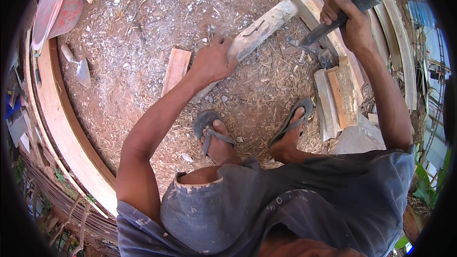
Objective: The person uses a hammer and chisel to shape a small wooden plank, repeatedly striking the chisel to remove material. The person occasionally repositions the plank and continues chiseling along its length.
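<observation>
Left hand [215, 62] gripping pale wooden billet [259, 28], right hand [350, 16] clenching hatchet [333, 21]; short plank [176, 69], trowel [78, 66], wood chips [266, 85] lying around.

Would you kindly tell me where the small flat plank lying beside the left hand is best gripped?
Grip the flat plank across its narrow width near the middle, coming from above. It lies flat on the chip-strewn ground, both long edges free. The left hand, holding the pale wooden piece, sits right beside it.

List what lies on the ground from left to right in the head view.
Pink basin → trowel → small flat board → left hand on pale wooden piece → right hand gripping dark-handled tool.
</observation>
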Action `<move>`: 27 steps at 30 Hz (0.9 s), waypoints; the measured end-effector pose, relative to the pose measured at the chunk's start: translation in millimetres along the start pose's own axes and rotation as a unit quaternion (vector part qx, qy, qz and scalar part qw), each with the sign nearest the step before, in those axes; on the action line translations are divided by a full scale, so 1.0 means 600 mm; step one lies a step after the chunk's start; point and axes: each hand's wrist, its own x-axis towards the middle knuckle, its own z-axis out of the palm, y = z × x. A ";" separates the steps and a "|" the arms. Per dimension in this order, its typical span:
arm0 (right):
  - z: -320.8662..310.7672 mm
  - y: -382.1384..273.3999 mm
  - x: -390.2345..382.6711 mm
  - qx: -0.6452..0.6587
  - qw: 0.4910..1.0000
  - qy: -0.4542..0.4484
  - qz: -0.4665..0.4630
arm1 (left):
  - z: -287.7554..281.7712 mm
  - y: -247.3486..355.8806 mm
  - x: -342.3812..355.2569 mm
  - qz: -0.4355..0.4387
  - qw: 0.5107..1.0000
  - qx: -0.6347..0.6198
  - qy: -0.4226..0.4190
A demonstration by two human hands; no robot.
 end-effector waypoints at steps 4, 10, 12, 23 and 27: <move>0.019 -0.067 0.004 -0.145 0.981 -0.089 -0.091 | 0.005 0.017 0.007 -0.006 0.995 0.081 -0.052; 0.122 -0.099 0.033 -0.291 0.951 -0.043 -0.093 | 0.011 0.010 -0.006 0.020 0.995 0.066 -0.072; 0.145 -0.073 0.040 -0.239 0.958 -0.051 -0.152 | -0.005 0.001 -0.006 0.038 0.995 0.045 -0.082; 0.206 -0.059 0.057 -0.184 0.969 -0.131 -0.097 | -0.020 -0.036 -0.021 0.053 0.994 0.039 -0.091; 0.209 -0.034 0.064 -0.157 0.963 -0.075 -0.204 | -0.006 -0.057 -0.030 0.058 0.996 0.050 -0.046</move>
